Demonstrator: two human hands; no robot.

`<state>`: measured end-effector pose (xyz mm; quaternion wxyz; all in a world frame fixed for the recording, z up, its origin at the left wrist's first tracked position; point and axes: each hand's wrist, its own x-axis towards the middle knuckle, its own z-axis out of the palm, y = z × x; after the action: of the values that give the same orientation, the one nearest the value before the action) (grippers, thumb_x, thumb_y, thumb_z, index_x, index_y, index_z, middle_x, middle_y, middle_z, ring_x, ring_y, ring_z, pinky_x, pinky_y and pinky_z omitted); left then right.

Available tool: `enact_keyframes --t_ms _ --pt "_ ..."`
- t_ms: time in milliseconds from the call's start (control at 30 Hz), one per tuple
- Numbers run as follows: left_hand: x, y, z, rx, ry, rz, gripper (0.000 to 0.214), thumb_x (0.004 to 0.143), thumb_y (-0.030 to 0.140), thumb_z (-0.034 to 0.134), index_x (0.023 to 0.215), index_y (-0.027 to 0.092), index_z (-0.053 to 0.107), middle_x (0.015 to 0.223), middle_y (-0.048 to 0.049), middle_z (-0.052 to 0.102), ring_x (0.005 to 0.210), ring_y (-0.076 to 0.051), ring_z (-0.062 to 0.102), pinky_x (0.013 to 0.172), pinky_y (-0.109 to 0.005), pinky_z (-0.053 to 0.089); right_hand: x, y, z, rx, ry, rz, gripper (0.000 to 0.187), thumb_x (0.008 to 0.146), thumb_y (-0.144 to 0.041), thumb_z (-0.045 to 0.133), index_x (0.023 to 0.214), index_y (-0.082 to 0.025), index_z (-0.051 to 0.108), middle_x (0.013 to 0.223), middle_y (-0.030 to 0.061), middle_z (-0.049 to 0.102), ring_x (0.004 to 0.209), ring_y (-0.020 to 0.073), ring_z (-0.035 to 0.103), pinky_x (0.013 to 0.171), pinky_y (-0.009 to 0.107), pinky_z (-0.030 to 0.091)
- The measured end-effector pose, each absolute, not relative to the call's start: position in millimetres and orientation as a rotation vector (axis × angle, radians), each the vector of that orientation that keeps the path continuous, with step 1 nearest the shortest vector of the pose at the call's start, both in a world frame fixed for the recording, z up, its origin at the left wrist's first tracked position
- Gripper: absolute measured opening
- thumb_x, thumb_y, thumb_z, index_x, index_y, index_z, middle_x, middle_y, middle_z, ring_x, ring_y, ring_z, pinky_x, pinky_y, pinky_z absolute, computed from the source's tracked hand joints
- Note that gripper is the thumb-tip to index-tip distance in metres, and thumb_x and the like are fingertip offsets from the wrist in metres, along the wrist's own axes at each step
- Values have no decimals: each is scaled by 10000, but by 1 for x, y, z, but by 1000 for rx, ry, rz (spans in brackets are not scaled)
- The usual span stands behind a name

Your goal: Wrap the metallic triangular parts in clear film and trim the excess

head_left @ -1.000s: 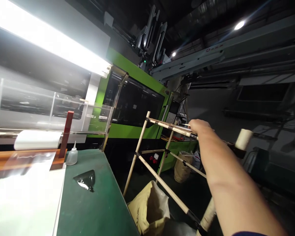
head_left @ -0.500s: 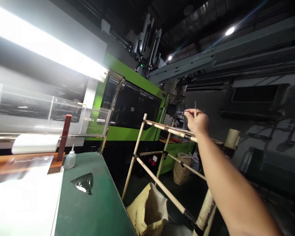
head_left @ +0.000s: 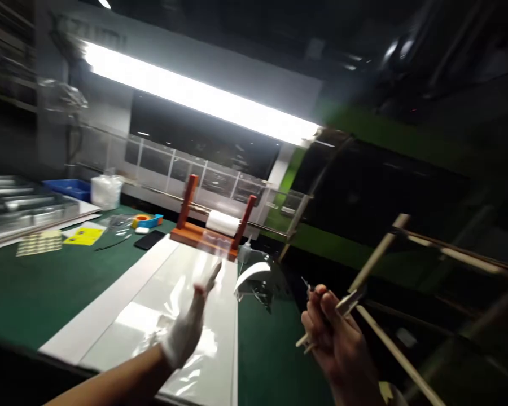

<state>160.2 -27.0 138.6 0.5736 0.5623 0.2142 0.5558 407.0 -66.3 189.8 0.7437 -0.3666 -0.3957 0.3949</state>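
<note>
My left hand (head_left: pixel 190 321), in a white glove that leaves some fingertips bare, reaches over a white board (head_left: pixel 110 304) covered by glossy clear film. Its fingers are stretched out near clear film hanging from the white roll (head_left: pixel 223 222) on a reddish-brown wooden stand (head_left: pixel 203 239). My bare right hand (head_left: pixel 334 332) is closed around a thin light-coloured stick (head_left: pixel 302 340); a fine dark tip shows above the fingers, its kind blurred. Between the hands, a glossy dark curved plastic piece (head_left: pixel 275 276) lies on the green table, near a small squeeze bottle (head_left: pixel 244 251).
A tube-framed rack (head_left: pixel 383 248) stands close by my right hand. Leftward on the green table (head_left: pixel 21 299) are a black phone (head_left: pixel 149 239), a blue-and-orange tape dispenser (head_left: pixel 147 220), a yellow card (head_left: pixel 83 235), and a blue tray (head_left: pixel 70 188). A bright tube lamp (head_left: pixel 198 93) hangs above.
The view has swung left from the rack to the table. My right hand has come back from the rack's top with the stick still in it. My left hand has entered view.
</note>
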Motion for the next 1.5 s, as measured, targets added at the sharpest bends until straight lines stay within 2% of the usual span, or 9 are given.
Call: enact_keyframes --t_ms 33,133,200,267,400,800,1167,1300,1500 --pt "162 -24 143 1308 517 1318 754 799 140 -39 553 28 666 1235 -187 603 1275 -273 477 719 -523 449 393 -67 176 -830 -839 920 279 635 -434 904 811 -255 782 727 46 717 380 37 364 338 172 301" --pt "160 -22 143 1267 485 1455 664 1017 501 175 1045 225 779 1518 -81 463 1441 -216 363 1154 -420 257 369 -73 143 -904 -846 1000 320 623 -486 906 851 -299 784 771 62 729 497 122 548 389 216 427" --pt "153 -26 134 1254 389 1517 620 1009 611 240 1410 272 568 1611 -52 336 1503 -205 273 1252 -356 36 363 -76 128 -934 -901 1021 335 630 -493 904 876 -305 776 793 70 732 509 131 557 403 228 444" --pt "144 -33 125 1215 335 1495 687 1007 610 151 1551 244 354 1637 -58 286 1527 -212 210 1261 -356 -44 358 -79 118 -952 -918 989 313 662 -465 894 888 -290 764 767 63 717 470 97 508 402 209 424" --pt "127 -43 118 1046 328 1374 801 956 691 60 1594 230 208 1661 -56 221 1551 -228 80 1265 -374 -52 344 -85 108 -1008 -874 878 299 696 -422 878 901 -247 749 752 52 689 454 60 469 403 176 401" --pt "108 -57 107 774 198 1260 845 862 828 134 1578 383 189 1688 71 43 1553 -302 8 1272 -471 53 323 -96 88 -1161 -859 893 285 658 -390 904 866 -262 756 847 50 707 523 98 567 447 200 503" --pt "94 -53 108 833 377 1242 1028 810 878 143 1608 241 24 1693 0 22 1554 -257 -47 1272 -392 71 306 -90 81 -1228 -857 809 300 691 -438 884 869 -234 756 863 65 700 561 117 584 473 233 528" --pt "92 -50 103 794 375 1239 1001 824 869 134 1608 256 20 1693 -5 1 1554 -275 -19 1270 -413 94 304 -87 78 -1239 -813 811 347 641 -441 915 854 -219 756 852 71 705 623 137 641 480 201 531" --pt "88 -47 94 808 385 1234 952 839 852 106 1605 292 38 1690 24 -23 1550 -264 -80 1273 -423 96 297 -84 80 -1205 -829 846 336 665 -408 907 877 -195 757 782 60 705 496 74 558 422 162 453"
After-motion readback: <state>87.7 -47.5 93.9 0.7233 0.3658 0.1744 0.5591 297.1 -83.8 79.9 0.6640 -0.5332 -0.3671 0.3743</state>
